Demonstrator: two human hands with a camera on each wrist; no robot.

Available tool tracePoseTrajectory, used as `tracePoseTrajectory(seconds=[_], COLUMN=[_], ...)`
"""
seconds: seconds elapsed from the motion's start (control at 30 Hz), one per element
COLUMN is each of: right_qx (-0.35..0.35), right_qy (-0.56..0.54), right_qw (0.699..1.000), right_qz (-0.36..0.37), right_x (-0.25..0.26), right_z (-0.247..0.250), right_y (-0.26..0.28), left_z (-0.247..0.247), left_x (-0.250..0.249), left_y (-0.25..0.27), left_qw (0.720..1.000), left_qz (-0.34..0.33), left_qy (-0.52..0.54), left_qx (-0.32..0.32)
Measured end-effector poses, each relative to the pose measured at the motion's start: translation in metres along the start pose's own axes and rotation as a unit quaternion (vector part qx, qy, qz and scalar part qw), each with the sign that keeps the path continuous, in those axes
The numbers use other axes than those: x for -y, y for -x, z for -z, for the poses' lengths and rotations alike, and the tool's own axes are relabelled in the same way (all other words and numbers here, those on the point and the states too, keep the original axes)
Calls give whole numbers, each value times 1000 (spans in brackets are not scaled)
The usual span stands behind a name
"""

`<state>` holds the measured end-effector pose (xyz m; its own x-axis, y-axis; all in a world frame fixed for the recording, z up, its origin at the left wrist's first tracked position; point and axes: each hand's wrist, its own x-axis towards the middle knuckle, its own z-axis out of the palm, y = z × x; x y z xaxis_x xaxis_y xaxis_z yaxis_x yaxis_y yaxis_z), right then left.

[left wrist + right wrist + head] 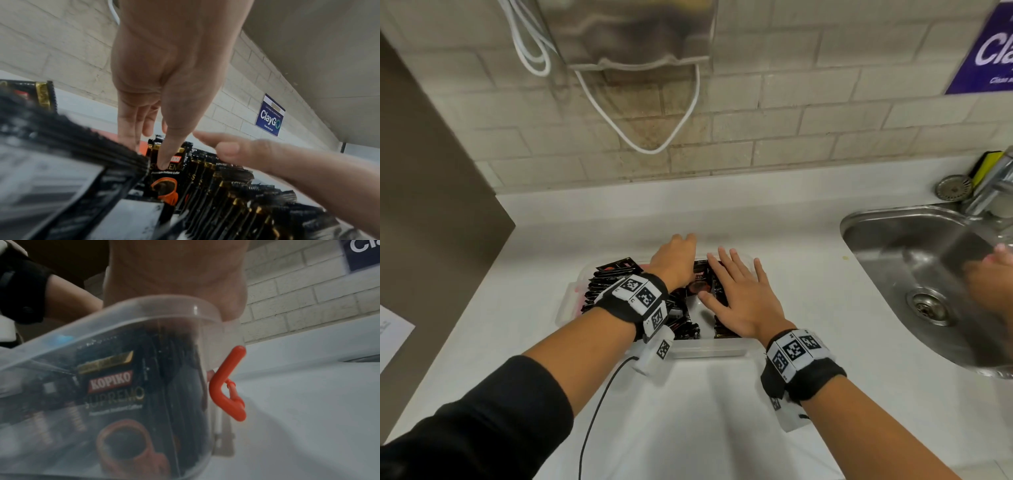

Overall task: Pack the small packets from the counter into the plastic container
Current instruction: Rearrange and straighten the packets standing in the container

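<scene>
The white counter (774, 411) carries a clear plastic container (705, 351), with a sink (876, 236) set into its right.

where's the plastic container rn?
Head view: plastic container sits centre on the white counter, left of the sink, under both hands.

Head view looks down; wrist views close, low; all share container (705, 351).
</scene>
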<state>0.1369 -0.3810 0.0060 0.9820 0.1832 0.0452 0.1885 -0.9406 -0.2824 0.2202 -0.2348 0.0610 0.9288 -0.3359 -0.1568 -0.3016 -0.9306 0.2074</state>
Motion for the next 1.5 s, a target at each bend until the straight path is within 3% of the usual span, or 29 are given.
tracePoseTrajectory(seconds=[0.2, 0.47, 0.57, 0.63, 0.7, 0.93, 1.2, 1.5], right_qx=[19, 44, 45, 42, 38, 35, 13, 12], right_qy=[0, 41, 43, 43, 40, 42, 15, 12], right_qw=[999, 998, 997, 997, 998, 998, 999, 999], right_qz=[38, 35, 34, 37, 39, 43, 48, 44], right_x=[0, 1, 1, 1, 1, 1, 1, 0], right_z=[5, 2, 2, 3, 3, 4, 5, 5], right_y=[3, 2, 3, 3, 3, 5, 5, 5], left_z=[1, 16, 32, 40, 42, 36, 33, 28], left_x=[-9, 10, 23, 29, 34, 41, 44, 37], left_y=[-3, 3, 9, 15, 21, 21, 14, 13], left_qw=[1000, 1000, 994, 980, 969, 965, 932, 916], left_qz=[-22, -10, -50, -70, -78, -102, -52, -64], left_qy=[-12, 23, 32, 5, -40, -97, -96, -183], left_qx=[9, -4, 95, 186, 233, 220, 345, 351])
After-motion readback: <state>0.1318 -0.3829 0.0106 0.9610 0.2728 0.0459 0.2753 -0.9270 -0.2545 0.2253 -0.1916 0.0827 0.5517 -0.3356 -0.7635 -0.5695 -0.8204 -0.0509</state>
